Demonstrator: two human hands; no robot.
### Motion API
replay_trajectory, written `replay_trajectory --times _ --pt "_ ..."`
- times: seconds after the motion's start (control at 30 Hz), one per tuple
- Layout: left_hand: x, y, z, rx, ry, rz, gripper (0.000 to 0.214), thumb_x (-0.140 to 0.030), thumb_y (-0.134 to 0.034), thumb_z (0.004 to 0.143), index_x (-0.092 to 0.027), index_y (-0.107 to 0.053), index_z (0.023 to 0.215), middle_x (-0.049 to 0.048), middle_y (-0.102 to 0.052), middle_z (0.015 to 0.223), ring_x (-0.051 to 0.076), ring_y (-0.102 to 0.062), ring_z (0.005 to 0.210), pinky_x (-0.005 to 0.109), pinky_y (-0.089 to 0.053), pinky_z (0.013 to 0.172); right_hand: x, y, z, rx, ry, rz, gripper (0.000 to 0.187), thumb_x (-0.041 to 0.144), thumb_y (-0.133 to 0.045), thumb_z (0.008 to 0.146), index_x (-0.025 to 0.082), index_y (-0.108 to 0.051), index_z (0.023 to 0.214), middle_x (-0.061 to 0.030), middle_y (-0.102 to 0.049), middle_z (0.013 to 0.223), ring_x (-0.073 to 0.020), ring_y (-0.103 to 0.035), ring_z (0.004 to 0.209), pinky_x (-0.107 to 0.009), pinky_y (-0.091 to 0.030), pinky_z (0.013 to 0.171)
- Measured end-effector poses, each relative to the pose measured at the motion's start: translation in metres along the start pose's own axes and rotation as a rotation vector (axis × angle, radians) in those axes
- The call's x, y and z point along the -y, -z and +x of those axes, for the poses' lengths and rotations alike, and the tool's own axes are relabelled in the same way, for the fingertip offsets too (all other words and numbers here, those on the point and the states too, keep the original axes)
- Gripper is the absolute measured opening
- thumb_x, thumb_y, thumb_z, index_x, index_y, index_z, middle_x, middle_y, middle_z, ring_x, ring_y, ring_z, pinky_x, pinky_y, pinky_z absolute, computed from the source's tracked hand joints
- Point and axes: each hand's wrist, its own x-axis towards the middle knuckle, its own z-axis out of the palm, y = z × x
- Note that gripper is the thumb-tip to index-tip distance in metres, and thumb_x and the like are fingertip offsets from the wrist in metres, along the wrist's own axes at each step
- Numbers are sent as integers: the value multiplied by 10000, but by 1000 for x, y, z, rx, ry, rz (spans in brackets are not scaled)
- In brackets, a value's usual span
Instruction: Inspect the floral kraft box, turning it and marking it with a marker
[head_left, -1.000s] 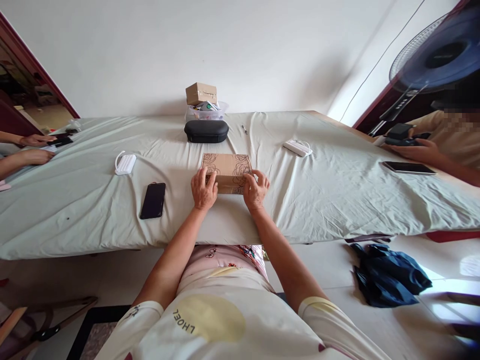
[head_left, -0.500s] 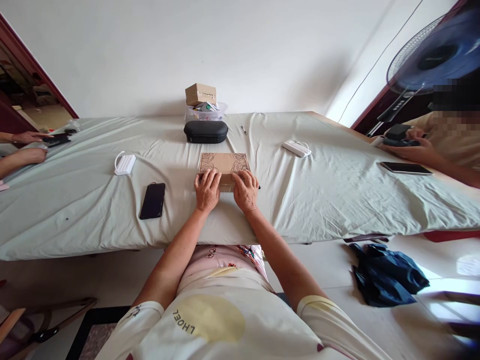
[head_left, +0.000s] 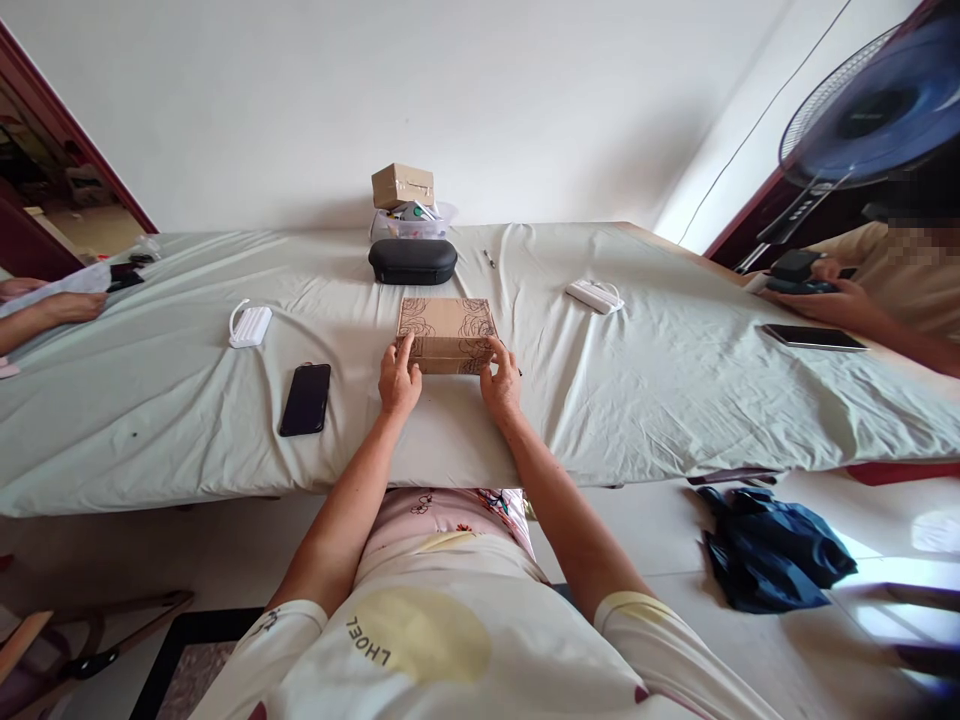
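Note:
A brown cardboard box [head_left: 446, 318] with dark swirl line drawings lies on the cloth in front of me, its lid down. My left hand [head_left: 399, 380] is at its front left corner, index finger on the top edge and thumb near the front face. At the front right corner, my right hand [head_left: 501, 382] holds it the same way, fingers bent over the edge. A small dark thing, mostly hidden, pokes out beside the right hand. Just behind the box sits a black zip case [head_left: 412, 262].
A black phone [head_left: 306, 400] and a white power bank [head_left: 250, 326] lie left; another white power bank [head_left: 594, 295] lies right. Behind the case, a plastic tub [head_left: 381, 226] carries a small carton [head_left: 403, 186]. Other people's hands work at both table ends. A fan [head_left: 862, 115] stands right.
Both hands have moved apart, from lying over the lid's front to the box's front corners. More of the patterned front edge now shows. At the left, the other person's hands have shifted.

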Motion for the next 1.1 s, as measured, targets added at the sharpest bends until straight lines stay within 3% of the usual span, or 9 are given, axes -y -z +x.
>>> replay_trajectory --times 0.33,0.5,0.8,1.0,1.1 --pt "-1 1 -2 118 -1 62 842 -171 -621 885 -323 -293 1645 159 -573 1414 323 -614 1267 419 -575 978 0 3 -1 228 -127 -49 863 180 -564 816 251 -308 1637 -168 -611 1371 -284 -673 977 -456 -597 875" --pt "1 2 -1 124 -4 67 836 -176 -617 890 -316 -290 1646 166 -565 1416 327 -602 1279 428 -569 983 -4 4 -1 219 -61 -24 837 240 -566 852 202 -296 1644 -168 -648 1298 -303 -685 972 -440 -582 870" --pt "3 3 0 113 -2 27 836 -175 -621 887 -330 -293 1640 144 -593 1401 319 -608 1281 430 -569 996 3 7 0 255 -133 -43 838 211 -567 855 222 -302 1650 -166 -647 1304 -298 -699 961 -449 -578 877" --pt "5 0 0 60 108 -36 888 -184 -615 893 -267 -188 1667 149 -596 1469 325 -628 1296 449 -559 1024 1 3 -2 187 -70 31 850 197 -560 846 202 -274 1647 -173 -653 1313 -305 -669 1098 -441 -590 928" --pt "12 -6 4 41 154 -64 862 -187 -621 886 -216 -219 1647 175 -583 1496 321 -611 1334 457 -530 1079 0 2 -2 177 -80 55 874 181 -563 836 209 -246 1651 -161 -675 1271 -306 -659 1147 -447 -581 975"
